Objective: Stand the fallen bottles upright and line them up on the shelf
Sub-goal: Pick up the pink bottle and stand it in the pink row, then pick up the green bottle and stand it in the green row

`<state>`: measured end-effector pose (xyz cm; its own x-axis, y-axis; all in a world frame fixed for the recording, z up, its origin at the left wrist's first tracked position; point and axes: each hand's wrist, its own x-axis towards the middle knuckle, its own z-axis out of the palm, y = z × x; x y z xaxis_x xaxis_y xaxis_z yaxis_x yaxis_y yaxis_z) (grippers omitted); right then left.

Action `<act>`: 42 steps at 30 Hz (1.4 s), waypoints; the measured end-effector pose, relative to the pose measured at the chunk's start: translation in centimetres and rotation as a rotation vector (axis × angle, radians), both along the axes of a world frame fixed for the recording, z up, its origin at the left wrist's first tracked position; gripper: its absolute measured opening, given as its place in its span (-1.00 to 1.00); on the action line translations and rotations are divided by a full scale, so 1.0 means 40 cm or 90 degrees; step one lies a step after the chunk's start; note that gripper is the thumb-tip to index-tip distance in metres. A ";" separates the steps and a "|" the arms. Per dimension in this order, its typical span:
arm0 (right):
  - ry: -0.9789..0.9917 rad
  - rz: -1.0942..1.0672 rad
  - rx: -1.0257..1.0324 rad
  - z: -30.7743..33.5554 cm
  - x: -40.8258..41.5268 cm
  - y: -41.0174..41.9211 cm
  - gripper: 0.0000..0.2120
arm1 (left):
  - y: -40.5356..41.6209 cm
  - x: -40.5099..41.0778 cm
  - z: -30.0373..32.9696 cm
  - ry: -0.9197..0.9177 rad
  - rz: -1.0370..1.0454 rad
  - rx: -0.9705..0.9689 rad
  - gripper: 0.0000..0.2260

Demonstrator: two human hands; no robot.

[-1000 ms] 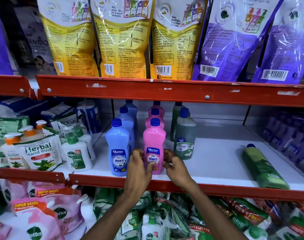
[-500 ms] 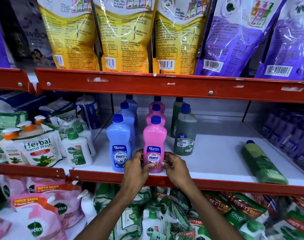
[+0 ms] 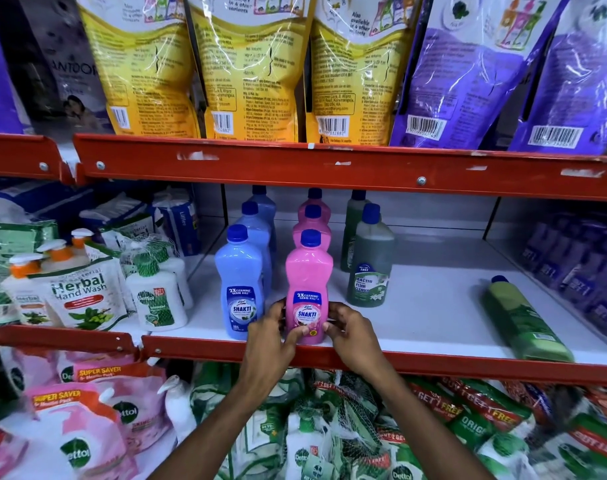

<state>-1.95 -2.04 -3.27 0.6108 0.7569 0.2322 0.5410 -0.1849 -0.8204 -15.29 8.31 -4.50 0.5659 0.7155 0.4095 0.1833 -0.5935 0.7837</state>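
Head view: my left hand [image 3: 265,344] and right hand [image 3: 352,336] clasp the front pink bottle [image 3: 308,289] low, upright at the shelf [image 3: 433,299] edge; blue, pink and dark green rows stand; one green bottle [image 3: 523,320] lies fallen, well apart on the right, left to do.

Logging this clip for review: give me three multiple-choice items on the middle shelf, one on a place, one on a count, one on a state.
1. Where is the lying green bottle?
A. right part of the shelf
B. left of the blue bottle
C. upper shelf

2. How many pink bottles stand in the row?
A. one
B. three
C. five

3. What are both hands doing?
A. hanging free
B. holding the front pink bottle
C. lifting a pouch

Answers: 1 A, it lies alone at the right. 2 B, three blue caps in line. 3 B, left hand and right hand wrap fingers round its base.
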 end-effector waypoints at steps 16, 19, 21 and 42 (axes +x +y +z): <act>-0.018 -0.363 0.256 0.072 0.221 -0.359 -0.78 | -0.264 0.225 0.076 -0.163 -0.093 0.174 -0.88; -0.033 -0.464 0.222 0.087 0.339 -0.466 -0.77 | -0.343 0.372 0.086 -0.086 -0.152 0.020 -0.83; -0.032 -0.493 0.145 0.088 0.419 -0.525 -0.73 | -0.387 0.479 0.088 -0.027 -0.166 -0.067 -0.80; 0.232 -0.233 0.149 0.101 0.452 -0.501 -0.60 | -0.418 0.585 0.158 -0.002 -0.241 -0.326 -0.65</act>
